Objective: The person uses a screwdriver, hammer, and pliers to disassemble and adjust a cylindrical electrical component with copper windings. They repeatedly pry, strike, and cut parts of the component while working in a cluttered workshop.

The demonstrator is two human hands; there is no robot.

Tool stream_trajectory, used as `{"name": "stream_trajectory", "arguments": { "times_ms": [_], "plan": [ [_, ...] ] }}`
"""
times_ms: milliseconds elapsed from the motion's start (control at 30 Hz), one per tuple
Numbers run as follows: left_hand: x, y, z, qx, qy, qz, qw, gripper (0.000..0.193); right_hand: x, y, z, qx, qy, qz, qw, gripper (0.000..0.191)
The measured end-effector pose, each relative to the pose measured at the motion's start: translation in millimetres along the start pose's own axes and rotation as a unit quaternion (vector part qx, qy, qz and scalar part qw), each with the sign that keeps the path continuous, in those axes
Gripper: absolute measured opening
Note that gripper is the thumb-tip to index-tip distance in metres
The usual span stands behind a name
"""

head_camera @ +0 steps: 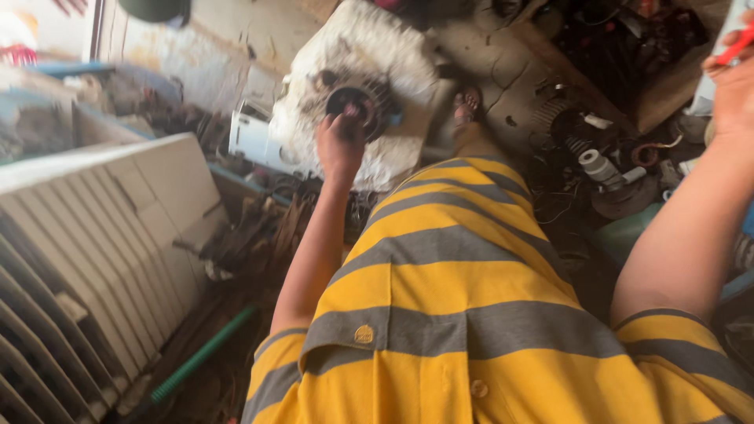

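Observation:
My left hand [341, 144] reaches down to a dusty white machine housing [345, 55] on the floor, with its fingers at the dark round opening [351, 100] in the housing's middle. Whether the fingers grip a part there is blurred. My right hand [733, 93] is raised at the frame's right edge and holds a thin red tool [738, 45]; the tool's end is cut off by the frame. My yellow and grey striped shirt [463, 314] fills the lower centre.
A white slatted panel [86, 259] leans at the left. A green ribbed hose [200, 355] lies on the floor beside it. Scrap parts, wires and a white cylinder [598, 166] crowd the right. My sandalled foot [468, 104] rests by the housing.

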State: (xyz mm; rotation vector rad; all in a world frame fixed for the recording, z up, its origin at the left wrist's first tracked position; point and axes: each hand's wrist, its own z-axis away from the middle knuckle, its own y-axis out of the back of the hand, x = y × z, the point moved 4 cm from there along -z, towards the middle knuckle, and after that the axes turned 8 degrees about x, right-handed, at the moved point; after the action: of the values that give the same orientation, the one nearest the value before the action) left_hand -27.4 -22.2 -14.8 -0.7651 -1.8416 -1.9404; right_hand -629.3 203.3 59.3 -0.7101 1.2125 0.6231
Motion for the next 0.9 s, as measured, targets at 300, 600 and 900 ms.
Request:
{"name": "stream_trajectory", "arguments": {
  "times_ms": [300, 600, 900],
  "plan": [
    [-23, 24, 11, 0.044, 0.035, 0.129, 0.990, 0.010, 46, -267, 84, -0.082, -0.031, 0.000, 0.996, 0.035],
    [-30, 17, 12, 0.072, 0.096, 0.174, 0.977, 0.013, 137, -366, 141, -0.268, -0.380, 0.202, 0.862, 0.033],
    [-35, 10, 2, 0.083, 0.105, 0.238, 0.962, 0.019, 194, -358, 130, -0.321, -0.358, 0.297, 0.825, 0.032]
  ]
}}
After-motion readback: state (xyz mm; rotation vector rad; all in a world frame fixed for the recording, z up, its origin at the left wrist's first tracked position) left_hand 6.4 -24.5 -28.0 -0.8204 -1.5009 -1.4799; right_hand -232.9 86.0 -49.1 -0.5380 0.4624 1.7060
